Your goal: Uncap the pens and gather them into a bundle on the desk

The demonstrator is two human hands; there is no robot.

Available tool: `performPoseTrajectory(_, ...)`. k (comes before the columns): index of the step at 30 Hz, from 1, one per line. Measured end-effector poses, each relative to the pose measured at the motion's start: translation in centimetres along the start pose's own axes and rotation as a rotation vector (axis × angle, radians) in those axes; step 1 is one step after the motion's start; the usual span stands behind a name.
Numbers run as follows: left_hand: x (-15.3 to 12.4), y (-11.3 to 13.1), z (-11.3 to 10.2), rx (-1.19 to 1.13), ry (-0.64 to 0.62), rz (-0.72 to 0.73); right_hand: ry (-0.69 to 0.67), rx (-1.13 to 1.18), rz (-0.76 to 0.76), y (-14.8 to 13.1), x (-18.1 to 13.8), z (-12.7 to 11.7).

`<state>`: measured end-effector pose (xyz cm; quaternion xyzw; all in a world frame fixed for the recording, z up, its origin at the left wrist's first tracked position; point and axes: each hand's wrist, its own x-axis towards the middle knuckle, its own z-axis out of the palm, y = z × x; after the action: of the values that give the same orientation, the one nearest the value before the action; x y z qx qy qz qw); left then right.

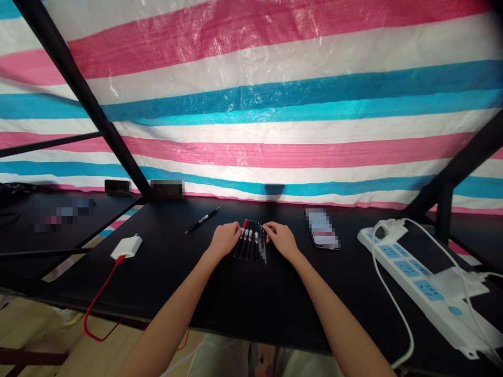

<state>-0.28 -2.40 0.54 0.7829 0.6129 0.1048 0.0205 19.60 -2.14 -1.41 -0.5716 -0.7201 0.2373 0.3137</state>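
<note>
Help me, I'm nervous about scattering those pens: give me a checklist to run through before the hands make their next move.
1. Hands at both sides of the row: ok. The left hand is at the left side of the row of pens, the right hand at its right.
2. Pens side by side: ok, on the black table.
3. Every pen between the hands: not ok. A lone pen lies apart, beyond the left hand.
4. Phone out of the way: ok. The phone lies apart, right of the right hand.
5. Cables off the pens: ok. The red cable and white cable lie well aside.
6. Firm grip: cannot tell.
</note>
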Motion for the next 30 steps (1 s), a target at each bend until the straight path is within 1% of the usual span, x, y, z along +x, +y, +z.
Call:
performPoseTrajectory(3, 0.1, -0.1, 0.2, 0.000, -0.003, 0.001, -0.008, -0.084, 0.002, -0.2, -0.1, 0.0)
performPoseTrajectory(6, 0.2, -0.5, 0.5, 0.041, 0.028, -0.051, 0.003, -0.115, 0.028, -0.3, -0.2, -0.2)
performPoseTrajectory(8, 0.2, -1.0, 0.7, 0.107, 0.117, -0.112, 0.020, -0.113, 0.051, -0.2, -0.2, -0.3)
performPoseTrajectory(11, 0.2, -2.1, 0.8, 0.247, 0.327, -0.222, 0.045, -0.104, 0.096, -0.1, -0.1, -0.5)
performPoseTrajectory(13, 0.2, -3.1, 0.9, 0.328, 0.423, -0.291, 0.062, -0.106, 0.119, 0.0, -0.1, -0.5)
performPoseTrajectory(15, 0.3, -4.1, 1.1, 0.374, 0.443, -0.351, 0.067, -0.108, 0.128, -0.1, -0.1, -0.5)
performPoseTrajectory(18, 0.4, -5.5, 1.6, 0.374, 0.406, -0.448, 0.056, -0.111, 0.115, -0.1, -0.1, -0.4)
performPoseTrajectory(20, 0.5, -6.2, 1.9, 0.356, 0.393, -0.486, 0.056, -0.119, 0.102, -0.2, -0.2, -0.3)
performPoseTrajectory(23, 0.7, -6.6, 2.3, 0.340, 0.379, -0.484, 0.063, -0.121, 0.087, -0.2, -0.2, -0.2)
performPoseTrajectory(26, 0.8, -6.0, 2.4, 0.306, 0.384, -0.435, 0.069, -0.097, 0.096, -0.2, -0.2, -0.2)
performPoseTrajectory(28, 0.9, -5.0, 2.1, 0.260, 0.407, -0.364, 0.079, -0.051, 0.099, -0.1, 0.0, -0.1)
performPoseTrajectory(30, 0.9, -3.5, 1.7, 0.191, 0.426, -0.236, 0.085, 0.037, 0.066, 0.1, 0.2, 0.0)
